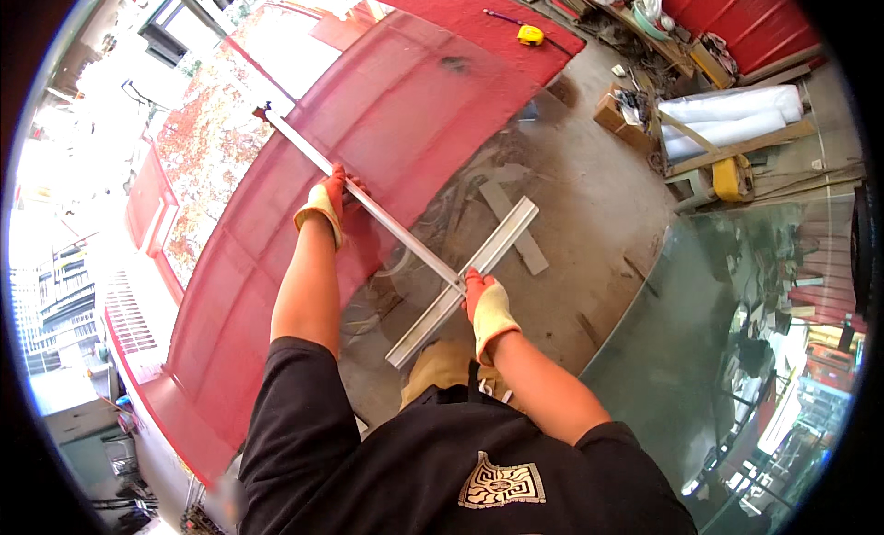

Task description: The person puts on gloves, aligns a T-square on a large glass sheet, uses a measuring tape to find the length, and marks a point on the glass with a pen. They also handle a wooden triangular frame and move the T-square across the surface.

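Note:
Both my hands wear gloves with red-orange fingers and cream cuffs. They carry a silvery metal T-square, its long bar (405,238) running from upper left down to a wide crosspiece (502,240) near my waist. My left hand (327,203) is closed around the middle of the long bar. At the joint with the crosspiece, my right hand (485,309) grips the tool, fingers curled over it. A small dark piece (263,112) sits on the bar's far end. Below the bar lies a red-covered table (414,93); its left part has a glossy, glass-like sheen.
A yellow tape measure (529,35) and a pen (500,17) lie on the table's far right corner. Greenish glass (645,351) stands at my right. Beyond it are white wrapped rolls (732,121) in a wooden frame. A flat grey strip (516,229) lies under the crosspiece.

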The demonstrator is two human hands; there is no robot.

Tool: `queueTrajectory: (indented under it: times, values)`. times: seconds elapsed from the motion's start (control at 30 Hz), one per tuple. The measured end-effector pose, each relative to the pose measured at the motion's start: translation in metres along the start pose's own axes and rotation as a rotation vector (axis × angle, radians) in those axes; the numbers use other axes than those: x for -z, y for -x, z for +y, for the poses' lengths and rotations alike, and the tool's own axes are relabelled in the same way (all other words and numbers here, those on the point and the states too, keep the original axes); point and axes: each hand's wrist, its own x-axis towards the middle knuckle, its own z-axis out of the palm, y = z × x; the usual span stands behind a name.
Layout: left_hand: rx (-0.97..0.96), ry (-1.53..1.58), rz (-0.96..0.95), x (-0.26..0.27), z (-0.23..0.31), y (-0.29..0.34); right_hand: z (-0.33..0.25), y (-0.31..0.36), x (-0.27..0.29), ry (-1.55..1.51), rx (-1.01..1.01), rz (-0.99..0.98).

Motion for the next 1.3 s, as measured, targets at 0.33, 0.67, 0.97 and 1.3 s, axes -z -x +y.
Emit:
queueTrajectory:
  times: [0.33, 0.67, 0.97, 1.3]
  values:
    - [-0.03, -0.039, -0.03, -0.272, 0.07, -0.074, -0.112, -0.215, 0.158, 0.062, -0.051, 0.1]
    - [-0.095, -0.041, -0.018, -0.468, 0.118, -0.14, -0.191, -0.37, 0.278, -0.302, 0.037, 0.146]
    - [-0.16, -0.46, 0.165, -0.518, 0.125, -0.115, -0.185, -0.4, 0.315, -0.189, 0.071, 0.041]
    - [-0.545, 0.17, -0.219, -0.621, 0.069, 0.048, -0.111, -0.42, 0.508, -0.352, -0.099, -0.678]
